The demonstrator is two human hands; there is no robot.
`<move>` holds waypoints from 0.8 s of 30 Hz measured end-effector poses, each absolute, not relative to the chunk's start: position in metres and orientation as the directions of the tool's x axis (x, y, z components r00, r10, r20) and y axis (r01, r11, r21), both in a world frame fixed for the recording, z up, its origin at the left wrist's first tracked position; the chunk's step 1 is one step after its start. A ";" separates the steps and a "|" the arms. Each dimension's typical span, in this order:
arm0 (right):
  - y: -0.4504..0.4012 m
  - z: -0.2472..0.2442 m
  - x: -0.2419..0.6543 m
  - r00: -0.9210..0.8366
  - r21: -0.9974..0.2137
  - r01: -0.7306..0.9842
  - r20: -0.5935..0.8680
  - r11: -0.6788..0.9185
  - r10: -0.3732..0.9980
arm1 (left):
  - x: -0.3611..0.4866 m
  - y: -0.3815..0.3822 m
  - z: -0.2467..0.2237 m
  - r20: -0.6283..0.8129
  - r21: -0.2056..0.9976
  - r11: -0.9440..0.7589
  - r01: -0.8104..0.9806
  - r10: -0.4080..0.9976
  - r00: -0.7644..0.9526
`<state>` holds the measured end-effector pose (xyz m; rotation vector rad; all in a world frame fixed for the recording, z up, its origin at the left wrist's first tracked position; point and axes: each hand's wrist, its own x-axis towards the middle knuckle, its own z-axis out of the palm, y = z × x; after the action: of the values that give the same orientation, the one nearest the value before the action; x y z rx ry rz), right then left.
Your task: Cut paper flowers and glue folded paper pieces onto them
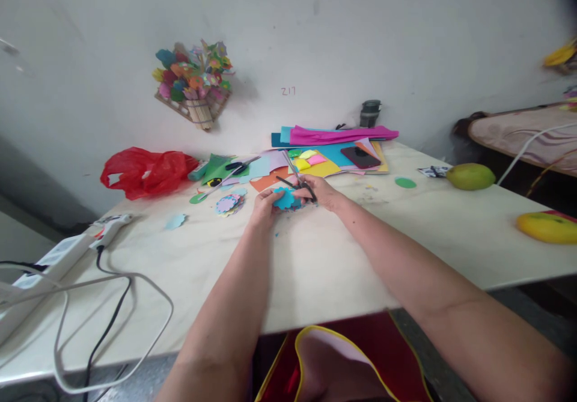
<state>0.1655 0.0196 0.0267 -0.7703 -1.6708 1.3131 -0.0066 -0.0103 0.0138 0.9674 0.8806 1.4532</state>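
My left hand (265, 205) pinches a blue scalloped paper flower (285, 198) above the white table. Black-handled scissors (308, 190) are in my right hand (321, 191), their blades apart and pointing up and away. Fingertips of the right hand also reach the right edge of the paper flower. Small blue scraps lie on the tabletop below. To the left sits a stack of scalloped paper flowers (229, 204) in pastel colours, and farther left a single light blue paper flower (175, 222).
Coloured sheets (347, 155), with a phone (361, 157) on them, lie at the back. A second pair of scissors (237, 166) and a red plastic bag (146, 170) are at left. Power strip (67, 252) and cables occupy the left edge; a mango (471, 176) sits right.
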 end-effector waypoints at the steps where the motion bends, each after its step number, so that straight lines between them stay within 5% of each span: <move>1: 0.019 0.027 0.164 -0.432 -0.965 -0.056 0.254 0.256 0.865 | -0.007 -0.010 0.014 0.089 0.926 -0.092 -0.367 0.996 -0.025; 13: 0.009 0.035 0.152 -0.259 -0.966 -0.144 0.246 0.215 0.934 | -0.005 -0.014 0.014 0.109 0.936 -0.083 -0.343 0.993 0.055; 24: 0.008 0.035 0.161 -0.507 -0.986 0.031 0.127 0.165 0.853 | -0.005 -0.015 0.017 0.179 0.881 -0.171 -0.440 0.984 -0.023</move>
<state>0.1612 0.0083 0.0355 -0.8495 -1.7127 1.4231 -0.0054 -0.0152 0.0167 0.9949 0.7598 1.5066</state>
